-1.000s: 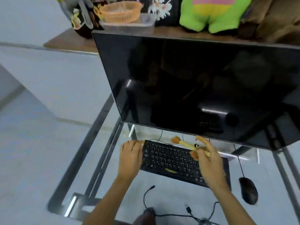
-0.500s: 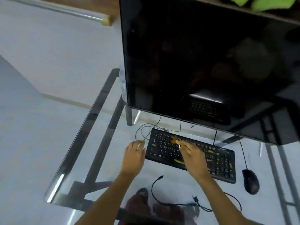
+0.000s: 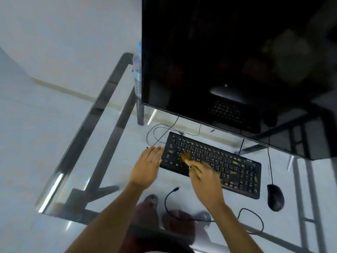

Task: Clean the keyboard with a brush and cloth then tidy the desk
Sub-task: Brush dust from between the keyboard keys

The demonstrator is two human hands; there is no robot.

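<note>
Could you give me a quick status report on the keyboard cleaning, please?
Right hand grips brush, bristles on keyboard left side. Left hand flat at keyboard's left edge. Nothing obstructing.

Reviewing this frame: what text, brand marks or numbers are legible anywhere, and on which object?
Nothing reads clearly.
Keyboard: white key legends and a mark at its top right corner, all too small and blurred to read.
Bottle behind the monitor: label blurred, unreadable.
Mouse: no text visible.
</note>
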